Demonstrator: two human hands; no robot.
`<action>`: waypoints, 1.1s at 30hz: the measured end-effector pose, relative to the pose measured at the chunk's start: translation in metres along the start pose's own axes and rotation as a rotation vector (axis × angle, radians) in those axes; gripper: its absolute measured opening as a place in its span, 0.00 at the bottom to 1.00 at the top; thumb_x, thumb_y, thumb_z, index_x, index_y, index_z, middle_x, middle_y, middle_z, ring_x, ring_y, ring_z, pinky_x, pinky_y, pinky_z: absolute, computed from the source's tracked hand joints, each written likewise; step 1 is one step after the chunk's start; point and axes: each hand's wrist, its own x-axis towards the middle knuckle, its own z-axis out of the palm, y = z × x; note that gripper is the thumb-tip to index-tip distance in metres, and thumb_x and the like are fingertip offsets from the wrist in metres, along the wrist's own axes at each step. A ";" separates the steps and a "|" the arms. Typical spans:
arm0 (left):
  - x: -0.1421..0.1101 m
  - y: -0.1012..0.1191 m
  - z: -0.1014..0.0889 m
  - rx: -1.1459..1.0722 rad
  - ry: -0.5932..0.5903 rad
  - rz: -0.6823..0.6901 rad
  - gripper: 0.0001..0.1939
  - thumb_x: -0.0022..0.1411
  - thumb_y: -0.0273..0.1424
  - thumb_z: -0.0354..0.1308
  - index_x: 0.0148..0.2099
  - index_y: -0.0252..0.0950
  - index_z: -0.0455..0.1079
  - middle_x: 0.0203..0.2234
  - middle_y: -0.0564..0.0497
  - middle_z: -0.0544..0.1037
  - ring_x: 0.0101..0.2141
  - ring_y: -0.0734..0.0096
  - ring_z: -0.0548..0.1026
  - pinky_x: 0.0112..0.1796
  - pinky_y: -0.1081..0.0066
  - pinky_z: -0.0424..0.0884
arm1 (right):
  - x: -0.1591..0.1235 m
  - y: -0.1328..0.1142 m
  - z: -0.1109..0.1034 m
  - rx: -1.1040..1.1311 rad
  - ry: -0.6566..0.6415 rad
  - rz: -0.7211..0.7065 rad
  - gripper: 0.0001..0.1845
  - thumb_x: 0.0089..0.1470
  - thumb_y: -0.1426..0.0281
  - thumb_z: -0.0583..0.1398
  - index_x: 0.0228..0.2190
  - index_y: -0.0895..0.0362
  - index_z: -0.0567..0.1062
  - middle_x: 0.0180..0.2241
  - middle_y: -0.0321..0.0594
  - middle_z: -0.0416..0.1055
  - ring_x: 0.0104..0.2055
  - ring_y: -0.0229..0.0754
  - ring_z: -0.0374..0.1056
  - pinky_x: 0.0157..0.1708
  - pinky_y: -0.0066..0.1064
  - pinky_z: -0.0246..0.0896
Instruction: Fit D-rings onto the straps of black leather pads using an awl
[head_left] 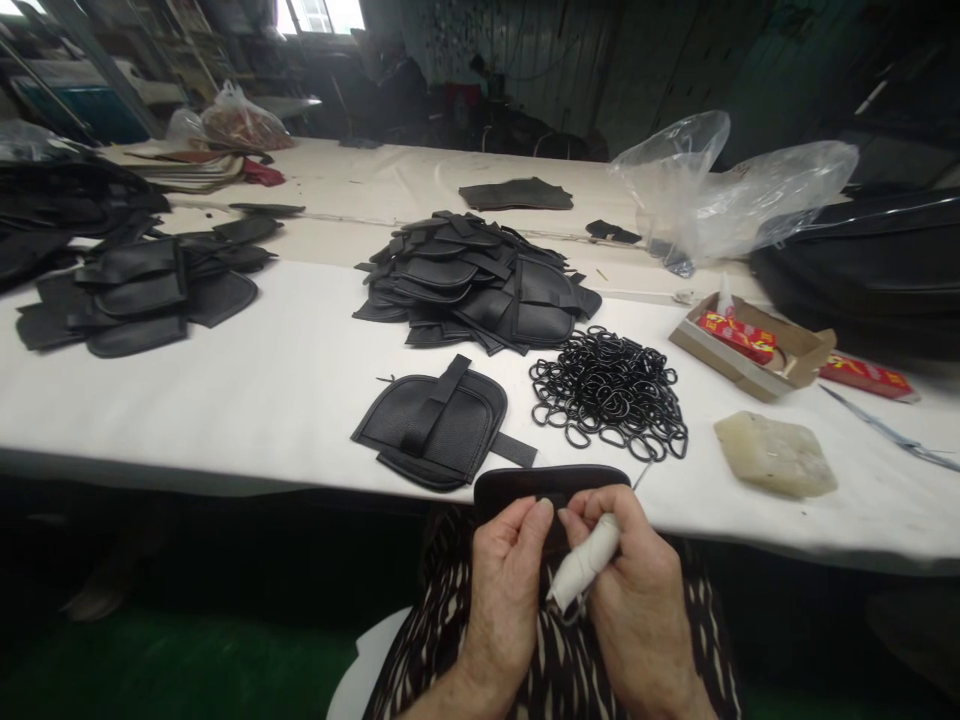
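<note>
My left hand [510, 560] is closed with thumb and fingers on a black leather piece [551, 480] at the table's front edge. My right hand [637, 580] pinches close to the same piece and also grips a tool with a white-wrapped handle [586, 562]. A thin metal tip shows beyond the right fingers; the tool's kind is mostly hidden. Just past my hands lies a black leather pouch [427, 425] with a strap across it. To its right is a heap of black D-rings [611, 390], and behind them a pile of similar black leather pouches [472, 285].
At right lie an open cardboard box [735, 365] with red packets, a yellowish block [776, 455], and scissors [892, 430]. Clear plastic bags [765, 195] stand behind. More black leather pieces [142, 290] are piled at left on the white-covered table [300, 370].
</note>
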 end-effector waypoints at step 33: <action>0.008 -0.003 -0.003 -0.140 -0.041 -0.091 0.14 0.54 0.37 0.61 0.24 0.33 0.66 0.18 0.57 0.64 0.20 0.80 0.58 0.21 0.78 0.55 | 0.003 0.001 -0.002 -0.108 -0.031 -0.050 0.07 0.57 0.69 0.54 0.27 0.54 0.66 0.24 0.32 0.68 0.23 0.35 0.63 0.23 0.26 0.58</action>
